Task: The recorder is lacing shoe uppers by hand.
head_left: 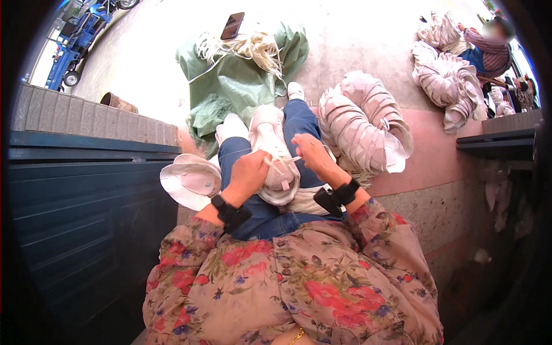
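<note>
Between my knees, a white shoe upper [267, 122] lies with its heel opening toward me and its tongue showing. My left hand [248, 175] is closed in a pinch at the upper's left side, gripping a white shoelace [277, 167]. My right hand [315, 154] is closed too, just right of the upper, with the fingers pinched on the lace near the eyelets. The lace runs across the tongue between the two hands. Both wrists wear black straps with small devices. Finger undersides are partly hidden.
Beside my left thigh rests another white upper [192, 179]. Nested uppers [362, 123] curl in a stack at right. Ahead, a green sack [241, 83] carries loose laces [253, 49] and a phone [233, 26]. Dark blue panels [86, 213] flank me. Another person [489, 49] sits far right beside more uppers.
</note>
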